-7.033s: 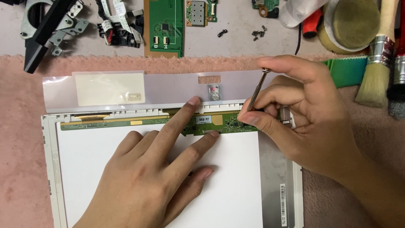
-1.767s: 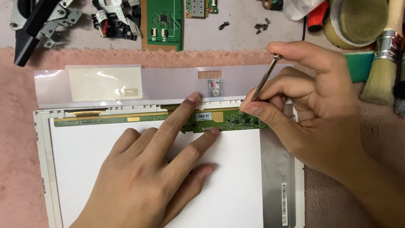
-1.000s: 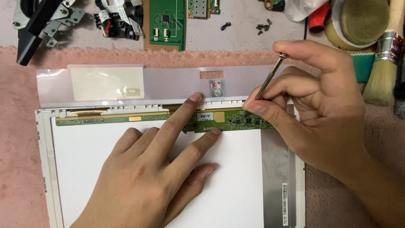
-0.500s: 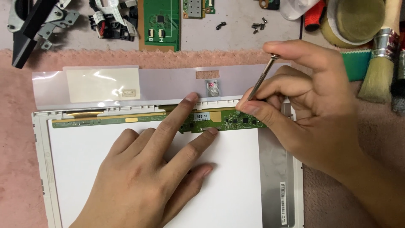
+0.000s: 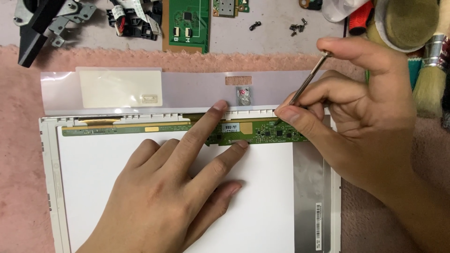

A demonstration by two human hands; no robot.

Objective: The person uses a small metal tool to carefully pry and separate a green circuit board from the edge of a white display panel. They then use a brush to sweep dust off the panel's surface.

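A white display panel (image 5: 117,187) lies face down on a pink fuzzy mat, with a narrow green circuit strip (image 5: 154,129) along its top edge. My left hand (image 5: 173,187) rests flat on the panel, index and middle fingertips pressing the strip near its centre. My right hand (image 5: 365,117) pinches a thin metal tool (image 5: 307,79), held like a pen; its tip touches the strip's right part just beside my thumb. A clear plastic flap (image 5: 197,89) is folded back above the strip.
Beyond the pink mat (image 5: 23,140) lie a green circuit board (image 5: 185,23), black and metal parts (image 5: 47,18), loose screws (image 5: 295,28), a tape roll (image 5: 408,21) and a brush (image 5: 431,79) at the right.
The view has shifted slightly from frame to frame. My hands keep nearly the same pose, and the tool tip stays on the strip's right part.
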